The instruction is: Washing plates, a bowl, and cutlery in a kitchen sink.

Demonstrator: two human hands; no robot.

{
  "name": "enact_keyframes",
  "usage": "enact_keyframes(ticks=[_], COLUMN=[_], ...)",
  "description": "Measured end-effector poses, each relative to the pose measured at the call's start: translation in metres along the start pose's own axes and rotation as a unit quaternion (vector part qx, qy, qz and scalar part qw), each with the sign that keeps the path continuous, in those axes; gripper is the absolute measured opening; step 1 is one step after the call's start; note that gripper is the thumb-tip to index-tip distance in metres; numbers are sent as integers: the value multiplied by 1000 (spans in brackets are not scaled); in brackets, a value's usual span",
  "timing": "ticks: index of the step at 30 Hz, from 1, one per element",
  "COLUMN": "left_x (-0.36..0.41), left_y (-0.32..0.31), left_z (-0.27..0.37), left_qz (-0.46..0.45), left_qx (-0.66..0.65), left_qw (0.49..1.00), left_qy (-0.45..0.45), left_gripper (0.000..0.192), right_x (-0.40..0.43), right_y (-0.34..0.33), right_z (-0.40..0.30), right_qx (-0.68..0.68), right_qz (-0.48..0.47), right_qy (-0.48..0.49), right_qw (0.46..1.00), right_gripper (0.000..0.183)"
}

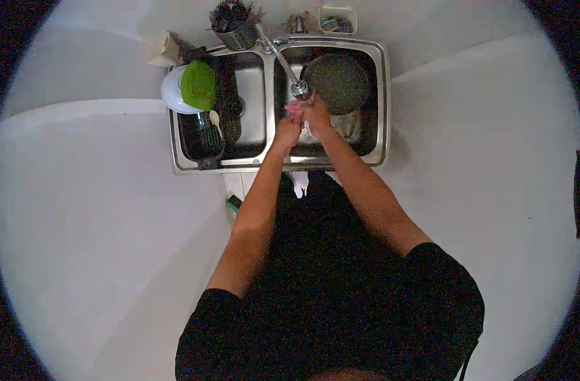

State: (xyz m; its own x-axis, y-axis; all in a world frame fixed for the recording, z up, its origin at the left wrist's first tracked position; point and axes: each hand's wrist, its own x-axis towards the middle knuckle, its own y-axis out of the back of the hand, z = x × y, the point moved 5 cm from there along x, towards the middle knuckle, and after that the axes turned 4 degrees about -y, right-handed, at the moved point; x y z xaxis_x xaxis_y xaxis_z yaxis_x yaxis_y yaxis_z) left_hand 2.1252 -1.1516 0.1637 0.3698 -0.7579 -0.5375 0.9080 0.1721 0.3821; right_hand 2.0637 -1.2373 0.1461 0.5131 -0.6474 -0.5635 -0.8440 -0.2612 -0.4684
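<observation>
Both my hands are together over the right basin of a double steel sink (386, 105), just below the head of a flexible faucet (299, 87). My right hand (316, 116) is closed on a pink item (295, 106), perhaps a cloth or sponge, with a thin pale piece sticking up by its fingers. My left hand (289, 131) is at the lower side of the same pink item; its fingers are partly hidden, so its grip is unclear. A large round dark pan or lid (337, 83) lies in the basin, right of my hands.
On the left basin stand a white bowl (172, 93), a green strainer or bowl (198, 85), a pale spoon (215, 119) and a dark rack (201, 138). Behind are a perforated metal cutlery holder (237, 38), the faucet base and a small square container (337, 21). White counter lies either side.
</observation>
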Motion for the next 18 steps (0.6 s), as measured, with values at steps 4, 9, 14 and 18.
enact_keyframes(ticks=[4,9,14,18], left_x=[-4,20,-1,-7], left_y=[-16,-23,-28,-24], left_z=[5,-7,-15,-5], left_qz=[-5,-24,-94,-7], left_qx=[-132,-122,-211,-335], left_qw=[988,992,968,940], left_qy=[78,-32,101,64], left_gripper=[56,56,48,31], right_x=[30,30,24,42], right_y=[33,39,42,39], right_z=[-10,-12,-14,18], right_qx=[-241,-405,-479,-278], right_qz=[73,194,245,61], right_qy=[43,113,311,38], right_qw=[967,886,783,958], right_gripper=[20,24,31,24])
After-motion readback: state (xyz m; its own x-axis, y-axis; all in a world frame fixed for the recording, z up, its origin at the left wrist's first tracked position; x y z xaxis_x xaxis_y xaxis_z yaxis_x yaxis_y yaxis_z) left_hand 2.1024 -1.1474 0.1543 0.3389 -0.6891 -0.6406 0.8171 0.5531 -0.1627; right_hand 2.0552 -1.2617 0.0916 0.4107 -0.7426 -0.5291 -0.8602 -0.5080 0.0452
